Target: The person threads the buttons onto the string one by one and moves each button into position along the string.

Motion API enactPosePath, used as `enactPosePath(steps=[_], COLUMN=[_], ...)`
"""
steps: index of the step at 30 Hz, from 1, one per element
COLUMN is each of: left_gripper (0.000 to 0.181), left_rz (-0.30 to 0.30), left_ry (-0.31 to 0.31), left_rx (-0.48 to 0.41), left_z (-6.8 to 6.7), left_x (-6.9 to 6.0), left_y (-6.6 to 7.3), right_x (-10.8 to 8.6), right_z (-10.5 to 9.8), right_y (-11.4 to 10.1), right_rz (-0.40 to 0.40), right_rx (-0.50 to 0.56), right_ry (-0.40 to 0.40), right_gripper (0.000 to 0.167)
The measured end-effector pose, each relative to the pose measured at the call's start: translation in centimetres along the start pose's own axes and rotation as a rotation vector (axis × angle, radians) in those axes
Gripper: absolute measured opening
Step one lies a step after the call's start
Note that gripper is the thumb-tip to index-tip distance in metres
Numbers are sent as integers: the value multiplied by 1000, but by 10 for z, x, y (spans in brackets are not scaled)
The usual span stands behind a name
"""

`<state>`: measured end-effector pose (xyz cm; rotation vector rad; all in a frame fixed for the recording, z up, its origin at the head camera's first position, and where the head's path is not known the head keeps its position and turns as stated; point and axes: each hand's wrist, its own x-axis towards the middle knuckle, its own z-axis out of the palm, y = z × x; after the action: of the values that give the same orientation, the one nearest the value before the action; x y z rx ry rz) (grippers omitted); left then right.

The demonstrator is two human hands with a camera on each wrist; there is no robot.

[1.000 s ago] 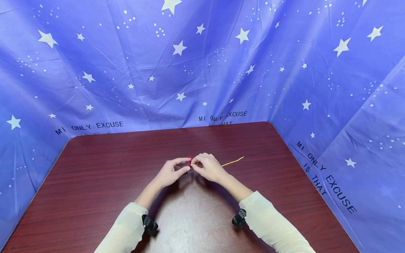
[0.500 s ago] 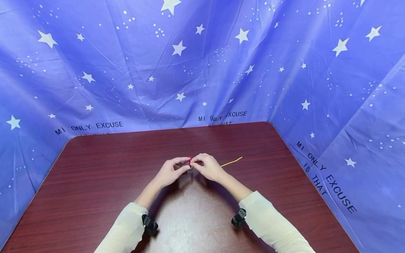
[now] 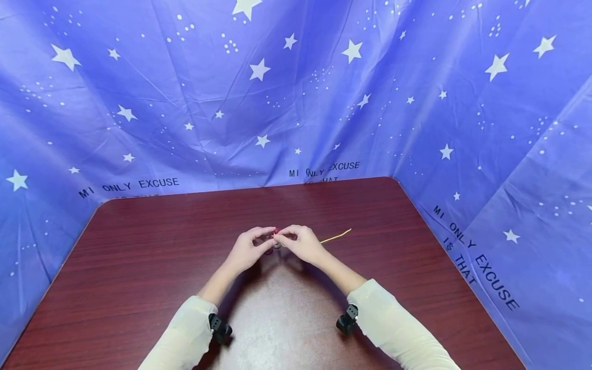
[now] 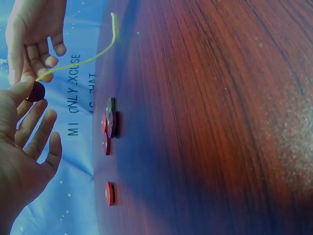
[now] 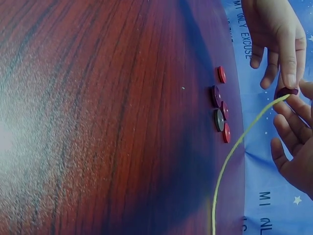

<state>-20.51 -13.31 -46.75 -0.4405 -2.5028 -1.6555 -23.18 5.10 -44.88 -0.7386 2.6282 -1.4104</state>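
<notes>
In the left wrist view my left hand (image 4: 29, 142) pinches a dark round button (image 4: 36, 91) between thumb and finger, its other fingers spread. My right hand (image 3: 302, 242) meets it fingertip to fingertip and pinches a yellow cord (image 5: 230, 152) near its end, at the button (image 5: 287, 92). From there the cord trails off to the right, its free end (image 3: 349, 230) beyond my right hand in the head view. Whether the cord passes through a hole of the button cannot be made out. In the head view my left hand (image 3: 247, 250) partly hides the buttons.
Several loose buttons lie on the dark wooden table (image 3: 152, 267): a red button (image 4: 110, 193) apart from the others, and a close group with a dark purple button (image 5: 216, 96) and a grey-green button (image 5: 219, 120). A blue star-patterned cloth (image 3: 296, 103) hangs behind.
Both hands have shifted slightly left, still fingertip to fingertip. The cord's free end has drawn a little left with the right hand, and the buttons beneath show a bit more.
</notes>
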Motion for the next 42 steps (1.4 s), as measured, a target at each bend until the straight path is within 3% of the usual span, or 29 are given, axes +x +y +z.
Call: enactPosePath(steps=[8,13,17,26,37,42], left_gripper=[36,38,30,21,12,8], left_rz=[60,12,-26,-65,21,24], left_ry=[13,42,66,87,118,128], left_rx=[86,14,-35,-22,75,97], left_z=[2,2,2,1,4,5], left_x=[1,0,-1,-1,1,0], left_y=[1,2,2,-1,-1,-1], right_x=[1,1,0,-3,-2,-2], right_z=[3,3,3,2,3,2], right_y=[1,0,0,-2,1,1], right_rz=[35,36,31,42,32,24], right_rx=[44,42,34,46,40,55], right_ry=[27,33,43,38,43,32], right_gripper=[20,18,16,16,14,16])
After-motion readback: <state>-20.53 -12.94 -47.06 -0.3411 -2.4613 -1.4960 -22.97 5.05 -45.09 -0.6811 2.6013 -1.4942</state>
